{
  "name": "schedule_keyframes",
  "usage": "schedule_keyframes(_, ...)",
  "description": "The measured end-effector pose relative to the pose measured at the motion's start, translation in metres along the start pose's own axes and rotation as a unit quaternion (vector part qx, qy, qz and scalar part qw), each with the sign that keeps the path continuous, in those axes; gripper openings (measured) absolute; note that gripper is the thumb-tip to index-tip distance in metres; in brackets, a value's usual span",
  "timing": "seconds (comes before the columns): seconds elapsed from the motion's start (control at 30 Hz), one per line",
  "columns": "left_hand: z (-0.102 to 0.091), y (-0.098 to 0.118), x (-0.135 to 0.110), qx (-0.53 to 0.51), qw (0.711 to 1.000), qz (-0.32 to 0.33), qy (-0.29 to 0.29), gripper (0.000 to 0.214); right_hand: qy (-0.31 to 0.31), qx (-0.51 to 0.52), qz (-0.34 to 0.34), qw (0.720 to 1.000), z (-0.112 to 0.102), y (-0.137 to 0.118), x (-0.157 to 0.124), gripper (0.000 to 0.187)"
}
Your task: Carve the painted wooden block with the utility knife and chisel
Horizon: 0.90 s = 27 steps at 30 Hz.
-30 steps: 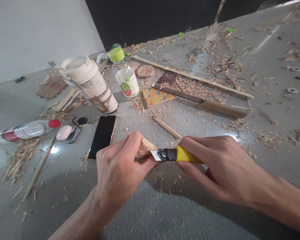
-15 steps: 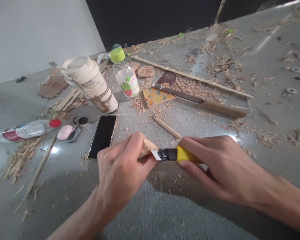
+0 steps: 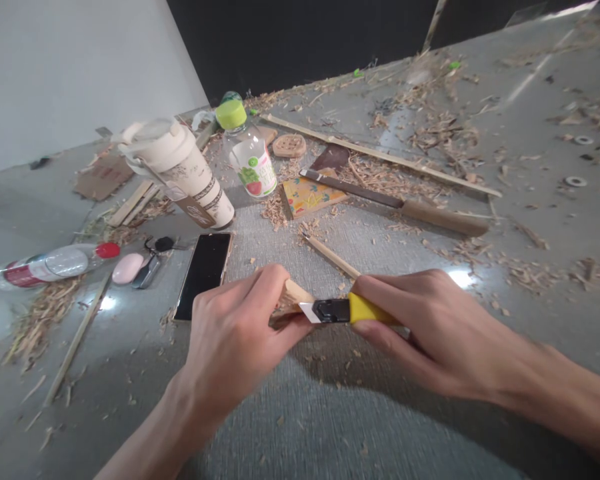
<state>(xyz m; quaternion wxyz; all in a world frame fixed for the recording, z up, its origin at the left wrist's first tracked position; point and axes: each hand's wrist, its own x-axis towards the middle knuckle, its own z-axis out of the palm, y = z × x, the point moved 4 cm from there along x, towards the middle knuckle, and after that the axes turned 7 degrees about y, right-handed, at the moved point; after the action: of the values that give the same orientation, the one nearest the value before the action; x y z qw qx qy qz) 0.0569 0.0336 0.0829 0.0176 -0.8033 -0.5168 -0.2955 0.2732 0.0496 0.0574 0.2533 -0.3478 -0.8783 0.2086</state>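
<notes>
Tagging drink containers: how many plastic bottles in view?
2: red-cap bottle lying at far left; green-cap bottle upright right of the tumbler. Others may be hidden behind these.

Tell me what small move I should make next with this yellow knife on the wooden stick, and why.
Probably a short, shallow push of the yellow-handled utility knife along the pale wooden stick. The right hand holds the handle, the blade tip rests at the stick's end, and the left hand pinches the wood right beside it, so a long stroke could reach the thumb.
</notes>
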Motion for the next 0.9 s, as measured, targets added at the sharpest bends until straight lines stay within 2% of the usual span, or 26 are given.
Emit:
schedule_keyframes(0.6,-0.0001,0.0024,-0.0002,-0.003,1.000,-0.004,0.008,0.038,0.016,-0.020,-0.025,0.999,-0.0039,-0.0045,0.0005,0.029)
schedule_keyframes(0.9,-0.0002,0.0053,-0.0013,-0.002,1.000,0.000,0.009,0.034,0.019,-0.018,-0.015,1.000,-0.0034,-0.0043,-0.0003,0.030)
